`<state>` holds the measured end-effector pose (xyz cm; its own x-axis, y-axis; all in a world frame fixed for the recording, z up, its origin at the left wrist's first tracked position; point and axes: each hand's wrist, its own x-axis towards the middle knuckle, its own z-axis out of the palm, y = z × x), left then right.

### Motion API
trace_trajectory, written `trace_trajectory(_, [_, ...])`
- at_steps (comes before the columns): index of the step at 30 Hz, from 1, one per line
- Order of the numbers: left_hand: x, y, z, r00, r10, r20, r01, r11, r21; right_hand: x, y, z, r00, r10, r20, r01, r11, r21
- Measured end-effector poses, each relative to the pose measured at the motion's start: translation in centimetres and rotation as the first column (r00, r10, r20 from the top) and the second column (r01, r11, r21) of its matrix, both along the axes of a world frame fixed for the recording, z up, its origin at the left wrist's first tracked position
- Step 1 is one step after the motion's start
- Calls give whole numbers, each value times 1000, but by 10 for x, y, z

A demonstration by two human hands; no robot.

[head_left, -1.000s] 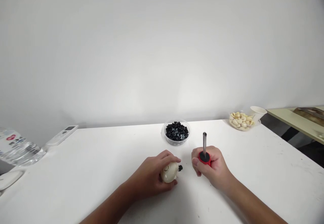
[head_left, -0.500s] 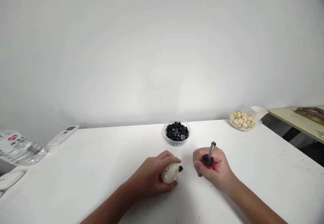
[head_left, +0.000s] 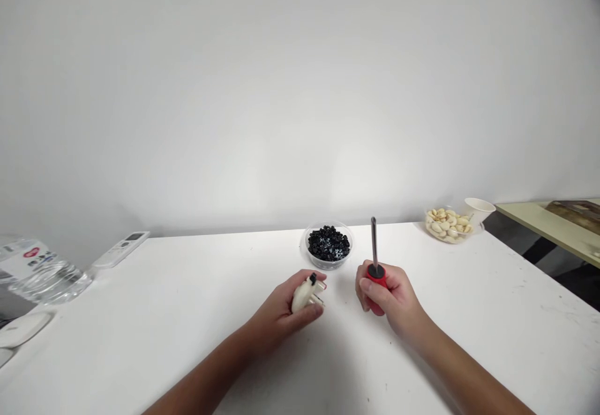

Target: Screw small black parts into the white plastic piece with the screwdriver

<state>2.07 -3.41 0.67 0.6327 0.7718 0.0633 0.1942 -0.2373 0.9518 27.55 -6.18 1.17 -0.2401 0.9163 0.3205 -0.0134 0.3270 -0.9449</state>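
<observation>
My left hand (head_left: 280, 316) is shut around a small cream-coloured plastic part (head_left: 304, 296), which has a black tip at its top end. My right hand (head_left: 389, 296) grips a red-handled screwdriver (head_left: 374, 246) with its metal shaft pointing straight up. The two hands stand apart, with the held items a little over a hand's width from each other. Just beyond them sits a clear round tub of small black pieces (head_left: 329, 246), touched by neither hand.
On the white table (head_left: 140, 346) stand a clear dish of pale nut-like pieces (head_left: 445, 225) and a white paper cup (head_left: 479, 210) at the back right. A remote control (head_left: 120, 249), a plastic water bottle (head_left: 44, 274) and a white rounded object (head_left: 22, 330) lie at the left.
My left hand has turned the cream part so its black tip points up rather than right, and moved it slightly away from me. The screwdriver has tilted back upright from its lean.
</observation>
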Motion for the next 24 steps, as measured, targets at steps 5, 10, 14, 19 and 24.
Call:
trace_trajectory(5, [1, 0, 1, 986, 138, 93, -124, 983, -134, -3, 8, -2, 969, -121, -215, 91, 985, -144])
trace_trajectory(10, [2, 1, 2, 937, 335, 99, -323, 939, -119, -1, 15, 1, 898, -380, -222, 300, 898, -323])
trace_trajectory(14, [0, 5, -1, 894, 436, 107, -420, 896, -143, 0, 19, 1, 893, -436, -112, 371, 854, -365])
trace_trajectory(19, [0, 8, 1, 873, 467, 139, -432, 874, -221, -6, 17, 0, 952, -303, -38, 276, 907, -319])
trace_trajectory(24, [3, 8, 7, 839, 517, 170, -453, 837, -309, -10, 9, 5, 988, -153, 9, 149, 946, -287])
